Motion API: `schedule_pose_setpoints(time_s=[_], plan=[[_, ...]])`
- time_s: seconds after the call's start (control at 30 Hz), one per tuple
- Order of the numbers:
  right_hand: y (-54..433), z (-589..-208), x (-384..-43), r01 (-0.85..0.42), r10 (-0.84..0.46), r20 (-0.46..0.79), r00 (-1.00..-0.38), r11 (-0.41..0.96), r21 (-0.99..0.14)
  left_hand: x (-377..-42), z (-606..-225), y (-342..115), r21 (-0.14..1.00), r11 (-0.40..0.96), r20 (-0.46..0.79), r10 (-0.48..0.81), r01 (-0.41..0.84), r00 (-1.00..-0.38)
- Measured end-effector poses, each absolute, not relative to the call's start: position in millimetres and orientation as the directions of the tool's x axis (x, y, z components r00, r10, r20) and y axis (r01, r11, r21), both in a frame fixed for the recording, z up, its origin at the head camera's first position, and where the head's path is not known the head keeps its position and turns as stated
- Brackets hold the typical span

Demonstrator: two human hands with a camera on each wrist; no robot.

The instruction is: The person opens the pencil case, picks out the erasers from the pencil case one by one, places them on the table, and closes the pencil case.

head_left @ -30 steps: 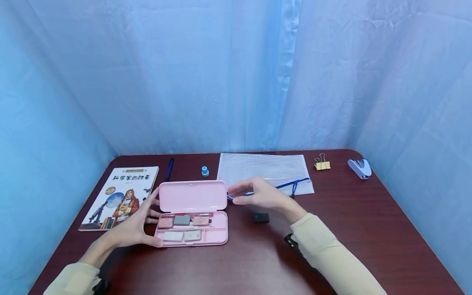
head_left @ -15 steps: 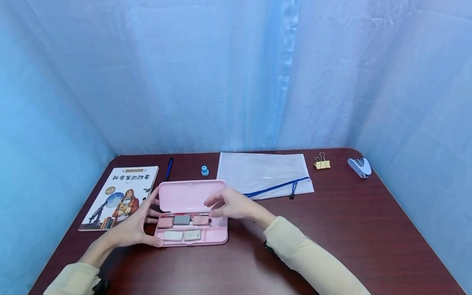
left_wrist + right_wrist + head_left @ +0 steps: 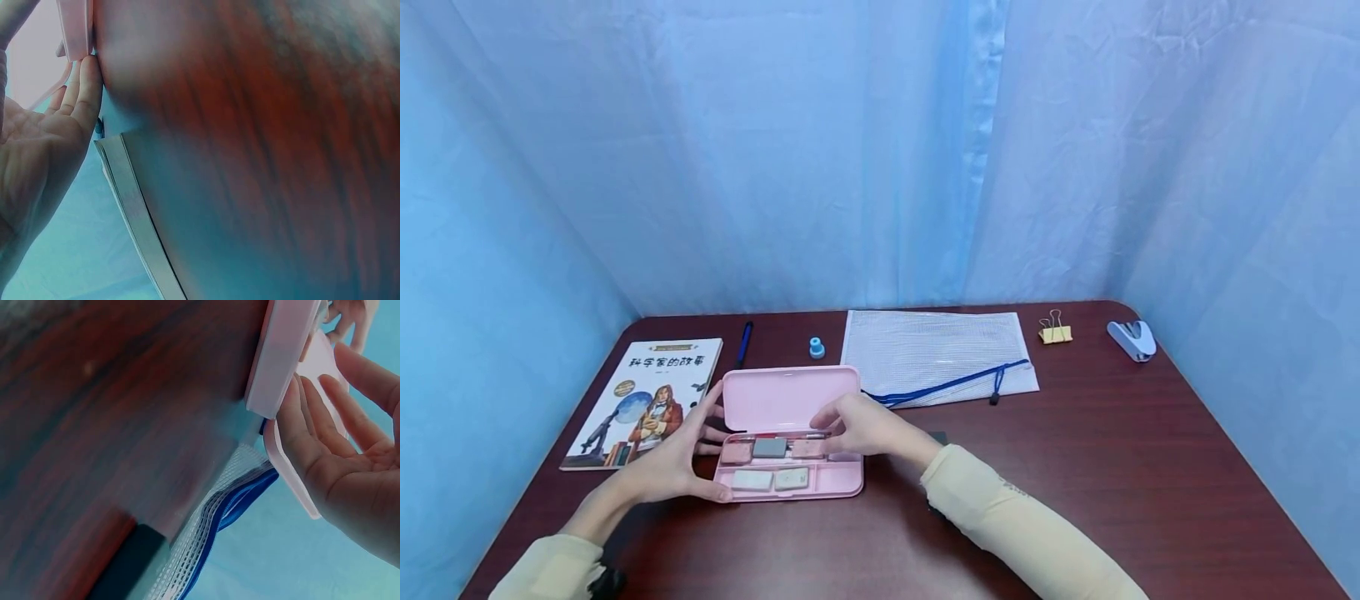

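- The rightmost pink eraser (image 3: 807, 449) lay lengthwise inside the pink pencil case (image 3: 839, 479).
- The right hand (image 3: 871, 427), nearer, reached its right end, fingers apart.
- The left hand (image 3: 666, 467) gripped the case's left end.

Five erasers (image 3: 771, 448); one table (image 3: 1112, 467); one each of pencil case (image 3: 782, 400), book (image 3: 640, 408), blue pen (image 3: 744, 345), mesh zip pouch (image 3: 936, 354), binder clip (image 3: 1057, 335), light-blue stapler-like tool (image 3: 1131, 341), black block (image 3: 128, 564), small blue bottle-like item (image 3: 817, 348).
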State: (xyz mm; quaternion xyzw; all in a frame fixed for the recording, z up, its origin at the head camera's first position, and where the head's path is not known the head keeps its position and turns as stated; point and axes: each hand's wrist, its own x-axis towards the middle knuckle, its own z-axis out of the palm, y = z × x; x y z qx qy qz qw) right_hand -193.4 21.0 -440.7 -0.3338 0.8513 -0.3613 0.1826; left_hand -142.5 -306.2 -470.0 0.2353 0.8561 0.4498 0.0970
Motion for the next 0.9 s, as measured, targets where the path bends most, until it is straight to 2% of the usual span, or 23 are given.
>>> schedule_pose_setpoints(time_s=[0.4, 0.9], plan=[[12, -441, -187, -0.542, -0.732, -0.041, -0.68, 0.54, -0.644, -141, -469, -309, 0.817, 0.49, 0.036, 0.481, 0.303, -0.876], [7, -445, -186, -0.546, -0.712, -0.077, -0.698, 0.598, -0.586, -143, -471, -306, 0.815, 0.498, 0.029, 0.477, 0.297, -0.879]])
